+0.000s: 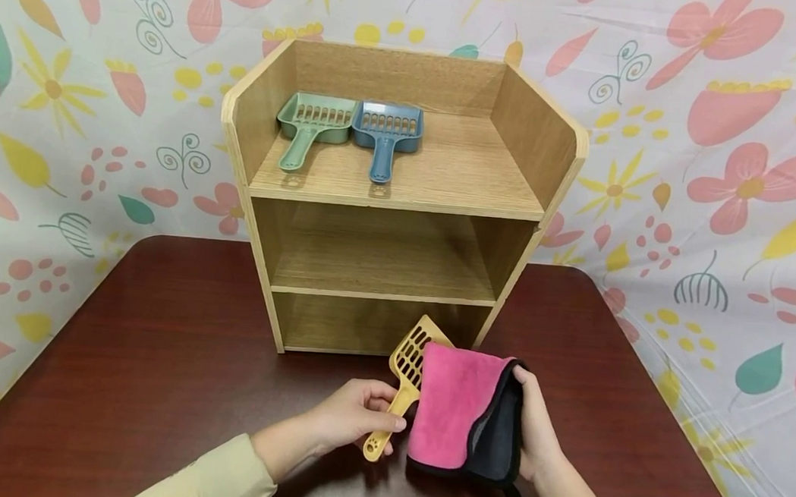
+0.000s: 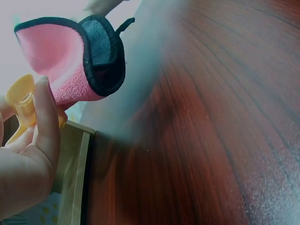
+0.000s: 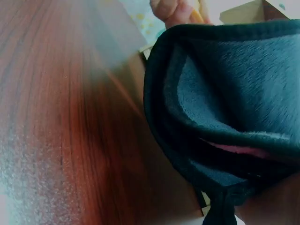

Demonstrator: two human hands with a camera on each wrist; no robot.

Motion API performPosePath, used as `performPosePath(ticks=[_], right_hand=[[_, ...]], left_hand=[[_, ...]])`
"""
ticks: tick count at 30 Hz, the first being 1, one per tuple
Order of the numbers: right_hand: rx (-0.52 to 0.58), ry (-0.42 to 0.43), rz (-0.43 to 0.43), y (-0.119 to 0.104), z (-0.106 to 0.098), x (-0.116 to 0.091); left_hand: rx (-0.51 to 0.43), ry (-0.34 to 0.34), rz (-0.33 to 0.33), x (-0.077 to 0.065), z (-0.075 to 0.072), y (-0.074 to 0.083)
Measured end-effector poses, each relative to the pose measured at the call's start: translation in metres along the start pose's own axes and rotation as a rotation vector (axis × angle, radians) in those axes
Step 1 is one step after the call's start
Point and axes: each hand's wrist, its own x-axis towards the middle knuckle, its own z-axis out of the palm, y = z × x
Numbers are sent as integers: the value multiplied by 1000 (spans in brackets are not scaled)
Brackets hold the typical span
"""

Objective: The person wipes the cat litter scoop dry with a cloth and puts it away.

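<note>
In the head view my left hand (image 1: 359, 416) grips a yellow litter scoop (image 1: 403, 382) by its handle, the slotted head tilted up toward the shelf unit. A folded cloth (image 1: 453, 404), pink on one face and dark grey on the other with black edging, is held by my right hand (image 1: 542, 440) at its right side. The cloth overlaps the right edge of the scoop's head in this view. In the left wrist view, thumb and fingers pinch the scoop handle (image 2: 22, 101) close beside the cloth (image 2: 61, 51). Dark folds of the cloth (image 3: 234, 84) fill much of the right wrist view.
A wooden shelf unit (image 1: 400, 205) with three levels stands behind the hands on a dark red-brown table (image 1: 123, 384). A green litter scoop (image 1: 299, 150) and a blue litter scoop (image 1: 382, 156) lie side by side on its top. A flower-patterned curtain (image 1: 676, 182) hangs behind.
</note>
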Motion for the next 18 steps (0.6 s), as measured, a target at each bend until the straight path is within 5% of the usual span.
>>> performPosePath(ticks=[4, 8, 15, 18], right_hand=[[18, 67, 5, 0, 2, -1], [17, 33, 22, -2, 0, -2], [179, -273, -13, -7, -12, -5], [216, -315, -18, -11, -17, -8]], left_hand=[[6, 3, -9, 0, -1, 0], [6, -1, -16, 1, -3, -2], [0, -37, -12, -1, -11, 0], [6, -40, 11, -5, -19, 1]])
